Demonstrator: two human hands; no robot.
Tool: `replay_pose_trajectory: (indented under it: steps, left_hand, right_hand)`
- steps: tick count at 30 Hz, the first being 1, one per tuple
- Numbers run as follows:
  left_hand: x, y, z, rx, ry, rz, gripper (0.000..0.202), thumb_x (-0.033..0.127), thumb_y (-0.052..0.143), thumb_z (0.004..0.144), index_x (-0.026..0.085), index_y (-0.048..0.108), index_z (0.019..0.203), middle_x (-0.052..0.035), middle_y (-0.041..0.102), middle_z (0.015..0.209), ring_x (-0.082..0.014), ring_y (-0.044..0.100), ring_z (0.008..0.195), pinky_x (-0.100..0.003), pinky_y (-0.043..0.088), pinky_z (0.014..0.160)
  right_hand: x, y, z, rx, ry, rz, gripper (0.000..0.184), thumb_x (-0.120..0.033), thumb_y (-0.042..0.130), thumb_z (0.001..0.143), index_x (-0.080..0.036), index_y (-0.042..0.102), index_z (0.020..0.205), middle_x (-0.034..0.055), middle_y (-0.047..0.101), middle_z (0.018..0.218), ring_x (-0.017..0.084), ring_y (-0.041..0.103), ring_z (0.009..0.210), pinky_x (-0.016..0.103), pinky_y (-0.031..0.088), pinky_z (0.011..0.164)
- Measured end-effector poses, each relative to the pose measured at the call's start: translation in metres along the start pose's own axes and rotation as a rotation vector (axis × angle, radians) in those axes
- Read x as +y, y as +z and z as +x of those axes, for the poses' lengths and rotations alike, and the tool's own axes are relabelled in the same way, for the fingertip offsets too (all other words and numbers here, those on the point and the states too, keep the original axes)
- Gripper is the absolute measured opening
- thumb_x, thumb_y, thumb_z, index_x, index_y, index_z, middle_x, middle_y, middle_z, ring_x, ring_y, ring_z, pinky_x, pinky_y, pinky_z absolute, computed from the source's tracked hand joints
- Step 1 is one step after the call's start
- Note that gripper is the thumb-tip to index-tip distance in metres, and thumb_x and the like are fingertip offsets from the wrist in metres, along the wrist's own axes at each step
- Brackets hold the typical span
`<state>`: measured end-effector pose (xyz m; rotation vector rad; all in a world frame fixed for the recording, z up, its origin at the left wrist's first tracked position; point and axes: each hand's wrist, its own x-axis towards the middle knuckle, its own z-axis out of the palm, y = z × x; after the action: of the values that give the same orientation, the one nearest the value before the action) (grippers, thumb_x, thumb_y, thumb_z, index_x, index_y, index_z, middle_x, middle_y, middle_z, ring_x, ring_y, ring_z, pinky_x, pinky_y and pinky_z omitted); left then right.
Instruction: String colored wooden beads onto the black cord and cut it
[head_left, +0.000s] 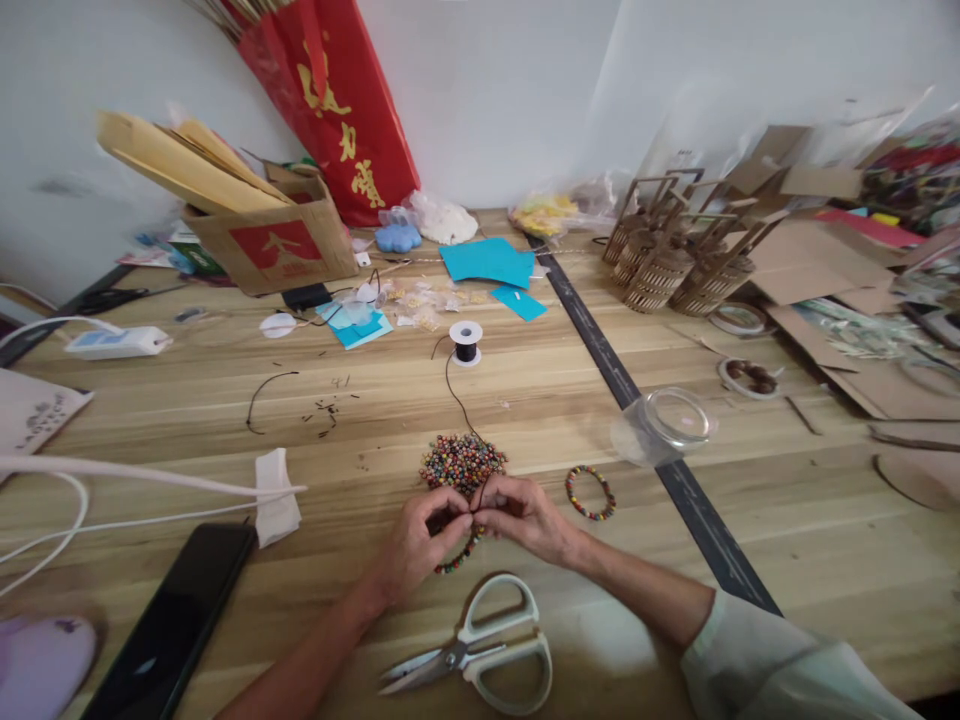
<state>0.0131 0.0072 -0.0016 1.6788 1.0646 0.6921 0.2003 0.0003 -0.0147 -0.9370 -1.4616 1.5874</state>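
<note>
My left hand [420,540] and my right hand [525,515] meet just below a pile of small multicoloured beads [461,463] on the wooden table [525,400]. Both hands pinch a thin black cord [454,395] that runs up to a small white spool [466,342]. A partly strung loop of beads [457,560] hangs below my fingers. A finished bead bracelet [590,492] lies to the right of my right hand. White-handled scissors [487,650] lie near the front edge, below my hands.
A black phone [176,620] and white cables [112,480] lie at the left. A clear plastic jar [667,422] lies on its side at the right. Cardboard box [274,235], red bag [337,100], blue paper [487,262], wooden baskets [675,260] and cardboard pieces fill the back.
</note>
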Motion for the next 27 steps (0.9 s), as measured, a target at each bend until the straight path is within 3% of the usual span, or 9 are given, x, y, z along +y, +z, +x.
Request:
replay_pose_trajectory:
  steps: [13, 27]
  left_hand:
    - [-0.007, 0.001, 0.001, 0.003, -0.072, -0.120, 0.013, 0.023, 0.062, 0.074, 0.014, 0.064, 0.084, -0.0030, 0.068, 0.075, -0.0148, 0.062, 0.069, -0.023, 0.049, 0.066]
    - [-0.009, 0.000, 0.000, 0.005, -0.034, -0.008, 0.013, 0.025, 0.062, 0.080, 0.015, 0.070, 0.083, -0.0037, 0.072, 0.076, -0.0156, 0.064, 0.069, -0.024, 0.050, 0.067]
  right_hand:
    - [-0.002, 0.000, 0.000, 0.013, -0.006, -0.046, 0.036, -0.051, 0.059, 0.086, -0.016, 0.056, 0.080, -0.0022, 0.052, 0.064, 0.009, 0.048, 0.055, 0.021, 0.040, 0.053]
    - [-0.001, 0.000, -0.001, 0.078, -0.127, -0.252, 0.031, -0.044, 0.052, 0.093, -0.017, 0.054, 0.079, -0.0021, 0.050, 0.065, 0.010, 0.044, 0.058, 0.022, 0.036, 0.055]
